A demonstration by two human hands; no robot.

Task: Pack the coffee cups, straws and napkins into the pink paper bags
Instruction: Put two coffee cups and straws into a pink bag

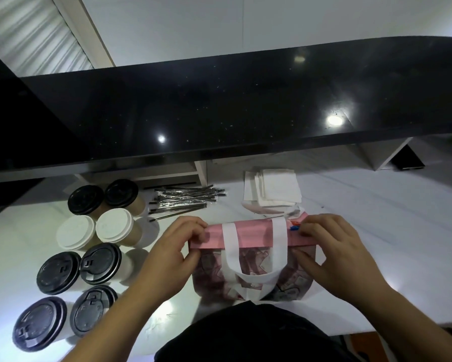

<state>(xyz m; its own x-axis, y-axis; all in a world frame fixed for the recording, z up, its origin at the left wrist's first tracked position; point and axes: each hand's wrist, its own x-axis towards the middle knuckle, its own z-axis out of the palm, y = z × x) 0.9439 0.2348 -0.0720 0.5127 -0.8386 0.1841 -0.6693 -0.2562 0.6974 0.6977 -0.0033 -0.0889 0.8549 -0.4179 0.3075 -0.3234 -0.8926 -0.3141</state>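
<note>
While both thumbs curl under, left hand (171, 253) and right hand (334, 253) pinch pink bag (248, 237)

cups (94, 246) crowd left, black counter (219, 105) overhangs straws (185, 199), napkins (274, 189)

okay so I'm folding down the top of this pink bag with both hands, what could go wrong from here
Two things, judging from the view.

1. Both hands, left hand and right hand, pinch the folded top of the pink bag at its corners. A hard pull might tear the paper or crease the white handle under the fold.

2. The lidded cups stand close beside your left forearm, so swinging that elbow outward could topple one.
</note>
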